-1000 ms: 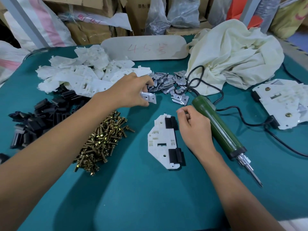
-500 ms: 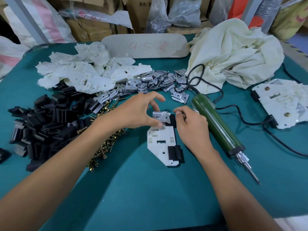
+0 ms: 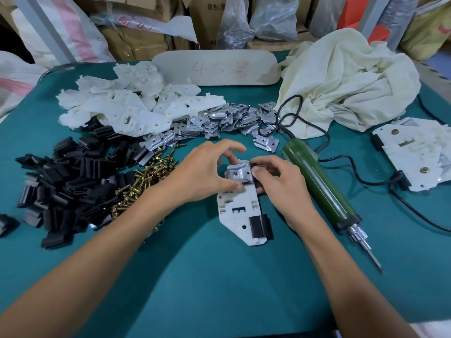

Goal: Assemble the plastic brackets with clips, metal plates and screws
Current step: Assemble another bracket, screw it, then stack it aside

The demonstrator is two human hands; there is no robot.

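1. One white bracket (image 3: 240, 211) is in work. It lies flat on the teal worktop (image 3: 219, 276), right in the middle, between my two wrists.
2. It's got two black clips on its right edge. The near clip (image 3: 261, 226) is in plain sight, while the far one is mostly hidden under my thumb, so only a black sliver shows.
3. One metal plate (image 3: 238, 173) sits on the far end of the bracket, with its one hole facing up.
4. My left grip (image 3: 202, 172) is narrow and pinches that plate, thumb at its near edge and index finger arched over the far side.
5. My right grip (image 3: 280, 181) is curled round the bracket's far right corner, with the thumb pressing the plate's right edge.
6. There's one green screwdriver (image 3: 317, 186) just right of my right grip, bit pointing near, with a black cord running off to the right.
7. There are four supply heaps, all too many to count: black clips (image 3: 66, 181) on the left, brass screws (image 3: 141, 181) under my left forearm, white brackets (image 3: 127, 106) far left and metal plates (image 3: 219, 123) far middle.
8. One stray plate (image 3: 266, 143) lies apart, near the screwdriver's far end.
9. Finished brackets (image 3: 415, 152) are stacked on the right, with two brass screw heads showing. I can't tell how many are in the stack.
10. One crumpled cream cloth (image 3: 349, 76) lies far right, and one pale board (image 3: 217, 68) with red writing lies far middle.
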